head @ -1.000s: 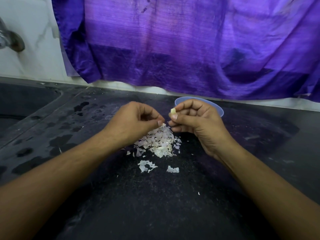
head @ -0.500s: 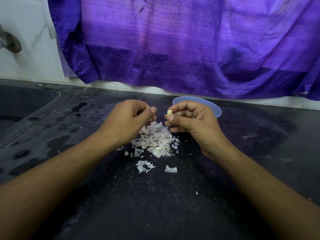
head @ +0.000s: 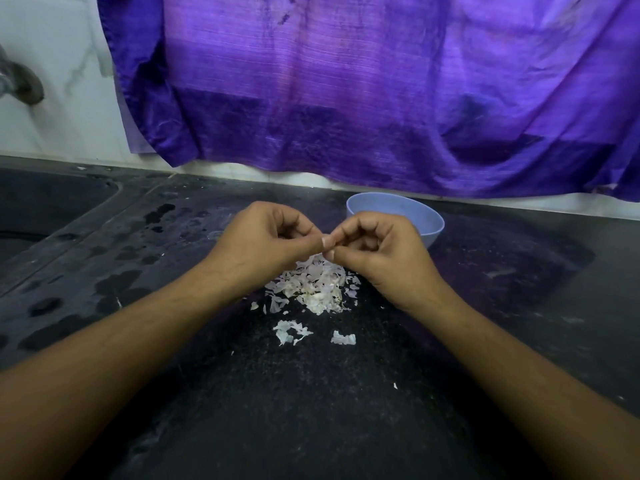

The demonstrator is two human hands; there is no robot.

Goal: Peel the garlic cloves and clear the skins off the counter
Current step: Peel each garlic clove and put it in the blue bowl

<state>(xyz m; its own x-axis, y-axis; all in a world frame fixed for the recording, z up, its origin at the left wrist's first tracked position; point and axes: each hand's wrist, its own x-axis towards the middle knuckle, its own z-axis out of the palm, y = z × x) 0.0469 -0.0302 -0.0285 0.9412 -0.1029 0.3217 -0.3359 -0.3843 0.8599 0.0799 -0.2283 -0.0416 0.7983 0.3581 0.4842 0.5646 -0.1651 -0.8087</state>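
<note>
1. Head view: the left hand [head: 263,237] and right hand [head: 377,247], fingers curled, meet thumb tip to thumb tip. What they pinch, if anything, is hidden and cannot be told.
2. The pile of garlic skins [head: 315,285] lies on the dark tabletop [head: 311,410] directly beneath the hands, with loose flakes [head: 291,332] nearer the viewer.
3. The blue bowl [head: 394,209] stands just behind the right hand. A purple cloth [head: 346,98] hangs against the wall behind.

The dark counter [head: 311,410] bears a heap of skins [head: 311,285] just below the two hands, loose flakes [head: 292,332] nearer the wrists, a bowl [head: 434,232] (pale blue) just behind the right hand [head: 384,258], and wet patches [head: 114,289] left of the left hand [head: 263,240].
</note>
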